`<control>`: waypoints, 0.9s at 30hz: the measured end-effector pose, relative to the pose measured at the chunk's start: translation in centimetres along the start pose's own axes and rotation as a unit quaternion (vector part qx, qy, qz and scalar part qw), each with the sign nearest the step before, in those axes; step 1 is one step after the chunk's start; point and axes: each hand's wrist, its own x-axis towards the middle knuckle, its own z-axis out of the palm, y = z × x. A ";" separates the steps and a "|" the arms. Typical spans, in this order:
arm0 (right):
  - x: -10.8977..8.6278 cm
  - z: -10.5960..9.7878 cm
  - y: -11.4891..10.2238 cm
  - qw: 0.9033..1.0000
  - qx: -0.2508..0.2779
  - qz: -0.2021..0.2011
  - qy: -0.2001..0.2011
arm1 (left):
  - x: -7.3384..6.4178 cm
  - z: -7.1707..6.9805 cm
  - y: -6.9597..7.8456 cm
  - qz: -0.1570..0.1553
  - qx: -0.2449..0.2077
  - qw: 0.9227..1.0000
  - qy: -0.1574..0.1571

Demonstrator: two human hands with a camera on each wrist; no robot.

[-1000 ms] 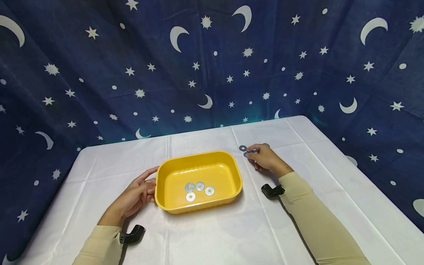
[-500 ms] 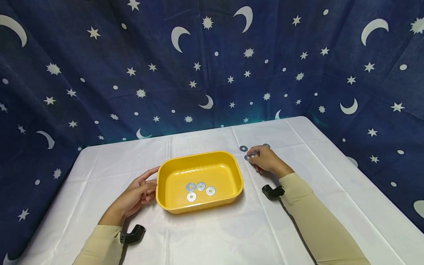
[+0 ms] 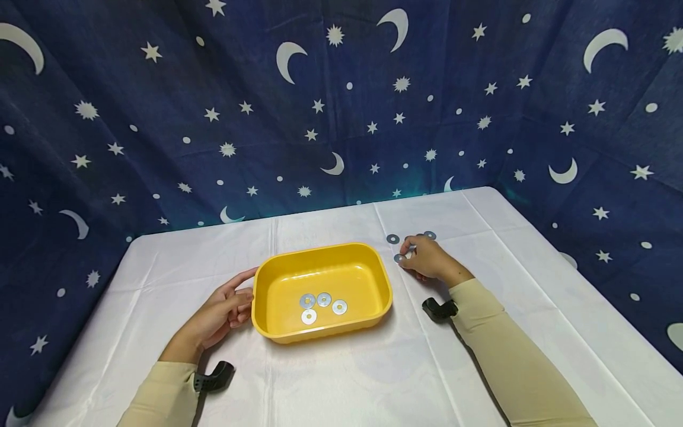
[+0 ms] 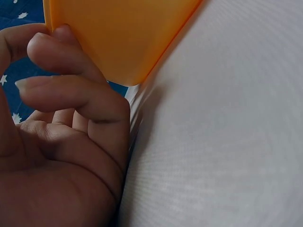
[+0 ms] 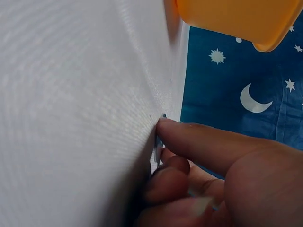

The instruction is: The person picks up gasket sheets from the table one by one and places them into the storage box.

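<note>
A yellow plastic tray (image 3: pixel 320 336) sits mid-table with several flat metal washers (image 3: pixel 339 307) on its floor. My left hand (image 3: pixel 220 311) pinches the tray's left rim between thumb and fingers; the left wrist view shows the fingertips at the tray's edge (image 4: pixel 123 47). Beyond the tray's right side, my right hand (image 3: pixel 429 260) reaches low over the cloth. Its thumb touches a washer (image 3: pixel 398 258) lying there, while the index finger is at another washer. In the right wrist view the thumb tip presses at the thin washer edge (image 5: pixel 158 146). The right palm partly hides washers.
Other washers lie around the right hand: one washer to its left (image 3: pixel 393 239) and another washer behind it (image 3: pixel 429 235). A white cloth (image 3: pixel 341 385) covers the table. Dark blue curtains (image 3: pixel 235 83) with moons and stars hang behind and at the sides.
The washer under my right thumb has slid a little toward me, apart from the others, and the gap between thumb and index finger has widened. My left hand and the tray have barely moved.
</note>
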 end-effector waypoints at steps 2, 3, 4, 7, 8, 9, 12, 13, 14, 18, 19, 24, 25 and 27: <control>-0.1 -0.1 -0.1 1.000 -0.013 -0.002 -0.002 | 0.0 0.0 0.0 0.001 -0.001 1.000 0.000; -0.1 -0.1 -0.1 1.000 -0.028 -0.008 -0.002 | 0.0 0.0 0.0 0.001 -0.002 1.000 0.000; -0.1 -0.1 -0.2 0.999 -0.040 -0.013 0.000 | 0.0 -0.1 -0.1 0.001 -0.003 1.000 -0.001; -0.2 -0.2 -0.3 0.997 -0.069 -0.028 0.007 | 0.0 -0.1 -0.1 0.001 -0.001 1.000 0.000; -0.2 -0.3 -0.3 0.997 -0.074 -0.035 0.008 | 0.0 -0.1 -0.1 0.000 -0.001 1.000 0.000; -0.3 -0.2 -0.3 0.996 -0.080 -0.043 0.011 | 0.0 -0.1 -0.1 0.000 0.000 1.000 0.000; -0.4 -0.2 -0.4 0.995 -0.071 -0.063 0.016 | 0.1 -0.1 -0.2 -0.001 0.001 1.000 0.003; -0.4 -0.1 -0.4 0.995 -0.069 -0.070 0.019 | 0.1 -0.2 -0.2 -0.002 0.000 1.000 0.002; -0.4 -0.1 -0.4 0.995 -0.065 -0.073 0.021 | 0.1 -0.2 -0.2 -0.002 -0.001 1.000 0.002; -0.6 0.0 -0.6 0.996 -0.048 -0.069 0.019 | 0.2 -0.2 -0.1 -0.001 -0.007 1.000 -0.004; -0.7 0.0 -0.7 0.997 -0.042 -0.066 0.016 | 0.1 -0.2 -0.1 -0.001 -0.008 1.000 -0.004; -0.7 0.2 -1.1 0.998 -0.028 -0.058 0.004 | 0.1 -0.2 -0.2 -0.002 -0.004 1.000 0.001; -0.7 0.2 -1.1 0.998 -0.025 -0.061 0.004 | 0.1 -0.2 -0.2 -0.002 -0.003 1.000 0.002; -0.8 0.2 -1.2 0.997 -0.027 -0.074 0.004 | 0.1 -0.2 -0.2 -0.002 -0.004 1.000 0.002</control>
